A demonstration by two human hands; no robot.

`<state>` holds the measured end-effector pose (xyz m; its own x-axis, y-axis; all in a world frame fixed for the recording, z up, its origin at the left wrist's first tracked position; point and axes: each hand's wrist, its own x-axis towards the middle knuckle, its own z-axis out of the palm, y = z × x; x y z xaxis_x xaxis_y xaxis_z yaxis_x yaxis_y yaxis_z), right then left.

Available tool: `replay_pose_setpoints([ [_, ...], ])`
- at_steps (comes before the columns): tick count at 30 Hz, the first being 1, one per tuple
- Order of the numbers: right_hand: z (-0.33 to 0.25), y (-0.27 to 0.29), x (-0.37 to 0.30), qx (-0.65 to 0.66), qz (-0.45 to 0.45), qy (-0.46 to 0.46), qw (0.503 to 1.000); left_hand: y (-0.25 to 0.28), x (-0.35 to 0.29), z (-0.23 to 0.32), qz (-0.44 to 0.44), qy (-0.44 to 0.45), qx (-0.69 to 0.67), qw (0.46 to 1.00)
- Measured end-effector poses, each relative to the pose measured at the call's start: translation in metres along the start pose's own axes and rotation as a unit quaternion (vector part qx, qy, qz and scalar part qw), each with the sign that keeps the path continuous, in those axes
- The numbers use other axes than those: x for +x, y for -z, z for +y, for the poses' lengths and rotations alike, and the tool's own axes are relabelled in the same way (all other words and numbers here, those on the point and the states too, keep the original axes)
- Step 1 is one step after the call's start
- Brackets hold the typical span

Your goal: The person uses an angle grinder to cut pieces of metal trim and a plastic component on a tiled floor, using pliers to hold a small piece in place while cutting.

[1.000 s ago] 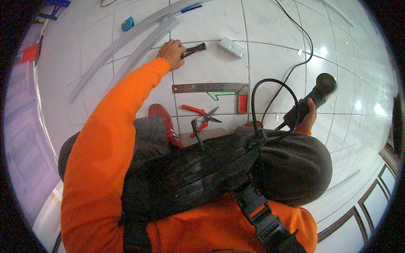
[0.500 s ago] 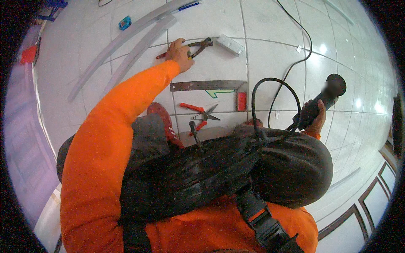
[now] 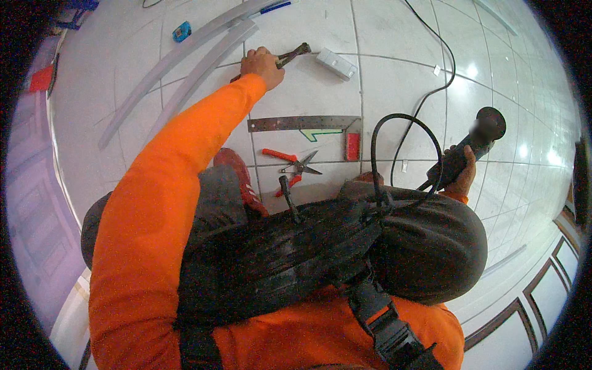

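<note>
Out ahead over the tiled floor, my left hand [image 3: 261, 65] is wrapped round the handles of a pair of pincers [image 3: 295, 55]. Their dark head points right; the palm side of the grip is hidden. On the right, my right hand [image 3: 467, 176] grips the black body of an angle grinder [image 3: 453, 163], whose round front end faces away from me and is blurred. Just right of the pincers lies a pale rectangular block [image 3: 336, 65]. Between my hands and feet are a steel try square [image 3: 296, 124] with a red stock and red-handled snips [image 3: 300, 166], blades apart.
Long pale metal strips [image 3: 206, 68] lie at the left, beside a blue tape measure [image 3: 181, 31] and a blue marker [image 3: 275, 8]. A black cable [image 3: 445, 46] curves across the floor, and a loop rises by my right knee. A green-edged paper piece [image 3: 314, 134] lies under the square.
My left hand has shifted slightly away from me, and the spread pincer handles have come together. The pincer head has moved up a little. My right hand and the grinder look nearly still.
</note>
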<state>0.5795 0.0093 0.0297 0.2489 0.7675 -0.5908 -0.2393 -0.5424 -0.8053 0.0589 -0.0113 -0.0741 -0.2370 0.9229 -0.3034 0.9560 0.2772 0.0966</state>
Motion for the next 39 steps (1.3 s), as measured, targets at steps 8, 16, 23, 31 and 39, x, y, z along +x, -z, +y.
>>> replay_pose_setpoints([
  [8, 0.006, -0.006, -0.004, -0.003, 0.004, 0.033, 0.999, 0.01, 0.009, -0.007, -0.171, 0.069, -0.105, 0.977],
  [16, 0.008, 0.002, -0.003, -0.011, 0.015, 0.005, 1.0, 0.057, 0.015, -0.017, -0.198, 0.043, -0.184, 0.962],
  [23, 0.007, -0.008, -0.004, -0.006, -0.001, 0.019, 1.0, 0.03, 0.0, -0.003, -0.093, -0.071, 0.129, 0.985],
  [31, 0.009, -0.005, -0.011, -0.007, -0.015, 0.009, 1.0, -0.02, 0.003, -0.005, 0.028, -0.142, 0.143, 0.979],
  [39, 0.014, -0.01, -0.019, -0.019, 0.018, -0.004, 1.0, -0.028, 0.003, 0.0, 0.088, -0.207, 0.128, 0.966],
])
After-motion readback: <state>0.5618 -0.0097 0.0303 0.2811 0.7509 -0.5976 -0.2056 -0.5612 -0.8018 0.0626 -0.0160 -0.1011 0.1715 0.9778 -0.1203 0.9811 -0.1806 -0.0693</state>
